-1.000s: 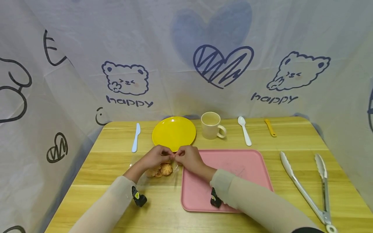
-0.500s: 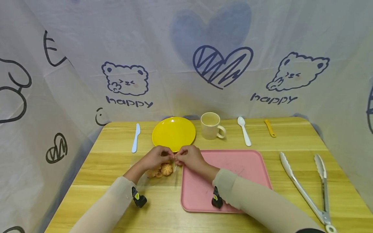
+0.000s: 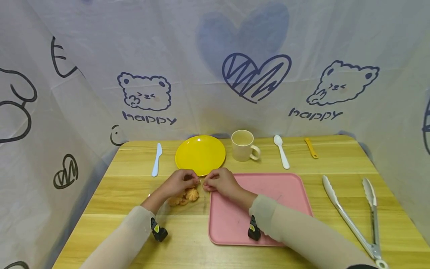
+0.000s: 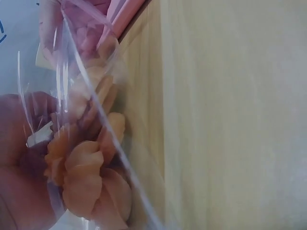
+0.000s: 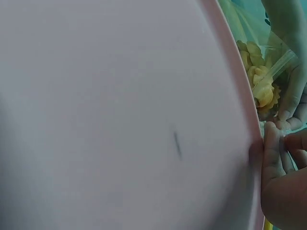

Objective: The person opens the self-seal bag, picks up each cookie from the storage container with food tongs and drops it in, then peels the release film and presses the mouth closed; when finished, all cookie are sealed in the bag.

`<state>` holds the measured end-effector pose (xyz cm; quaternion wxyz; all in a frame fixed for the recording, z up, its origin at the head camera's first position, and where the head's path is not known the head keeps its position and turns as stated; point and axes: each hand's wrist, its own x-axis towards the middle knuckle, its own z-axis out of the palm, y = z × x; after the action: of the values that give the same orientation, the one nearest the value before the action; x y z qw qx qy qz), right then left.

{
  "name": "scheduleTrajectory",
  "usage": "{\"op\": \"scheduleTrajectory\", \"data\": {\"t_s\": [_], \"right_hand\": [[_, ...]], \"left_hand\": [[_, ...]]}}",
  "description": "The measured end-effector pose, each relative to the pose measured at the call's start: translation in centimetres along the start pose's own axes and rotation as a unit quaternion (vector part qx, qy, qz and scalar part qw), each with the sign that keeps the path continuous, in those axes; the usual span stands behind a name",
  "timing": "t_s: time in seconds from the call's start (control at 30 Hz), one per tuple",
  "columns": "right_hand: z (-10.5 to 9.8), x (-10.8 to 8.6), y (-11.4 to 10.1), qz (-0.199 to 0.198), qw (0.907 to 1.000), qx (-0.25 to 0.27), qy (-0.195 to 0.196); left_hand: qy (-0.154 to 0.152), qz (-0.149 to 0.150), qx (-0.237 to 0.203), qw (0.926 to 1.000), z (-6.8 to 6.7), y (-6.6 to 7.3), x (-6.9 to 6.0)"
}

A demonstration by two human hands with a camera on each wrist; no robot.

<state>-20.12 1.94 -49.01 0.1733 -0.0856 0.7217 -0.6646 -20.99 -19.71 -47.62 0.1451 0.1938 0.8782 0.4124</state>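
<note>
Several golden, ridged cookies (image 3: 192, 194) lie inside a clear plastic bag (image 4: 112, 128), low over the wooden table in the head view. My left hand (image 3: 181, 183) pinches the bag near its top, with the cookies just below the fingers. Close beside it, my right hand (image 3: 222, 182) has its thumb and fingers curled together on the film at the bag's far end. The fingertips of both hands are a small gap apart. In the right wrist view the right hand (image 5: 288, 167) lies against the rim of the pink tray (image 3: 275, 186).
Behind the hands stand a yellow plate (image 3: 201, 154) and a cream mug (image 3: 241, 148). A light-blue knife (image 3: 156, 160) lies left; a white spoon (image 3: 282, 152) and a small yellow utensil (image 3: 311, 148) lie right. Spread tongs (image 3: 330, 189) lie on the right side.
The fingertips, together a second ago, have drawn slightly apart. My right hand has shifted a little to the right and nearer the tray; the cookies have barely moved.
</note>
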Motion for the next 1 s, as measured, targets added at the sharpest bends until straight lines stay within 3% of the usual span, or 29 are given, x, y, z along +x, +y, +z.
{"op": "scheduleTrajectory", "data": {"t_s": [0.23, 0.67, 0.9, 1.0], "right_hand": [[-0.3, -0.5, 0.3, 0.001, 0.9998, -0.003, -0.021], [-0.9, -2.6, -0.3, -0.023, 0.9984, 0.018, -0.048], [-1.4, -3.5, 0.1, -0.059, 0.9963, 0.001, -0.062], [-1.5, -4.0, -0.1, -0.049, 0.9970, -0.009, -0.059]], "left_hand": [[0.017, 0.003, -0.001, 0.9999, 0.8, 0.3, -0.2], [0.069, 0.016, 0.068, 0.9951, 2.1, -0.4, -0.1], [0.082, 0.011, 0.064, 0.9945, 2.4, -0.8, -0.1], [0.087, 0.008, 0.062, 0.9942, 2.4, -0.9, -0.1]]}}
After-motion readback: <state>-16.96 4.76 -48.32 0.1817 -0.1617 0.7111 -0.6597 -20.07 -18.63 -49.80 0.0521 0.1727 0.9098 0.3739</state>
